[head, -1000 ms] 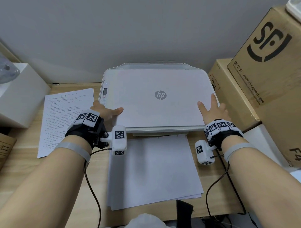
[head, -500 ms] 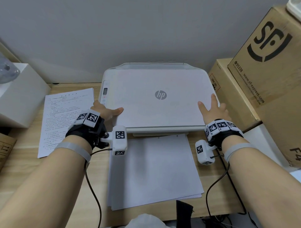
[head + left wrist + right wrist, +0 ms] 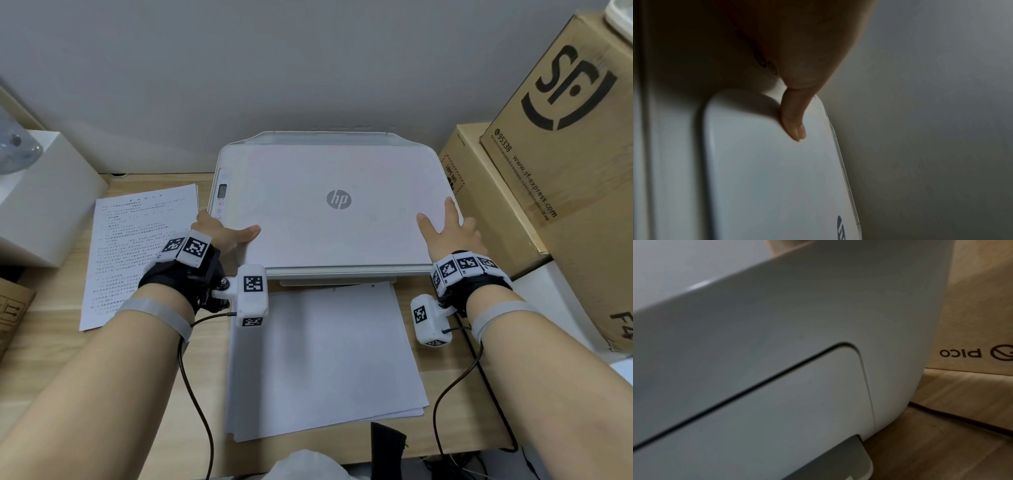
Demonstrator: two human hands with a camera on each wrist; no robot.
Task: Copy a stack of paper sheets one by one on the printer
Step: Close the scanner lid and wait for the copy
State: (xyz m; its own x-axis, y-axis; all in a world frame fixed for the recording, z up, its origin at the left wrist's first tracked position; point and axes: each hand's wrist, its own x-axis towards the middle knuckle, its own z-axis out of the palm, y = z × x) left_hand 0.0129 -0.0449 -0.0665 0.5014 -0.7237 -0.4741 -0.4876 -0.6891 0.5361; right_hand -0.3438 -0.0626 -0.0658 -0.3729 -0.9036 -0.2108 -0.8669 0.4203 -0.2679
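- Head view: my left hand (image 3: 219, 233) sits at the left front corner of the flat white plastic printer (image 3: 335, 205) in the middle of the frame, wrist bent inward, thumb stretched flat across the closed lid and pointing toward the centre. My other fingers drop over the printer's left edge beside the control strip, out of sight, so I cannot tell how far they curl.
- My right hand (image 3: 445, 233) lies on the lid's right front corner, fingers straight and spread, thumb angled inward, holding nothing. Both forearms run in from the lower corners of the frame.
- The stack of blank white paper sheets (image 3: 322, 359) lies on the light wooden desk (image 3: 150, 394) just below the printer's front edge. A single printed sheet (image 3: 137, 253) lies on the desk left of the printer, under my left wrist. Brown cardboard boxes (image 3: 561, 164) fill the right side.
- Left wrist view: my thumb (image 3: 793, 120) presses its tip flat onto the white lid near its rounded corner; the palm above is dark.
- Right wrist view: only the printer's white front corner (image 3: 777, 353) fills the frame, cardboard at right; my fingers are barely visible at the top edge.
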